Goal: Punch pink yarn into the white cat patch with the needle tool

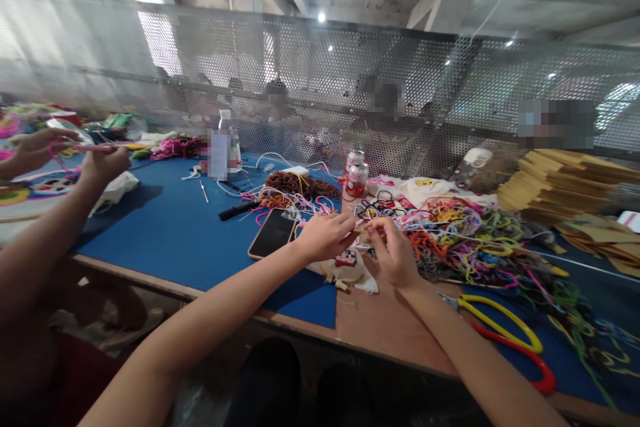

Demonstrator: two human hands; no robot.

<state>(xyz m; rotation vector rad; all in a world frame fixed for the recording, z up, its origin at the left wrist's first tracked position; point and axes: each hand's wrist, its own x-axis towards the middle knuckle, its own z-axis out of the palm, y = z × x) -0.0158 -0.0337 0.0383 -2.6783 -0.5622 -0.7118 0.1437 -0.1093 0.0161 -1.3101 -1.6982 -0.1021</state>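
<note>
My left hand and my right hand are close together, fingertips pinched, above a small embroidery hoop. A white strand of yarn runs from my right fingertips far off to the right. Between the hands is a thin pale thing, too small to make out, which my left fingers pinch. The hoop lies on the table, holding white cloth with a dark red and pink stitched patch; my hands and left wrist partly cover it. Beside my left forearm lies a phone with a dark screen.
A tangled heap of coloured yarn spreads on the right. Large scissors with yellow and red handles lie near my right forearm. Two drink cans, a bottle and brown yarn stand or lie farther back. At left, another person's hands hold pink yarn.
</note>
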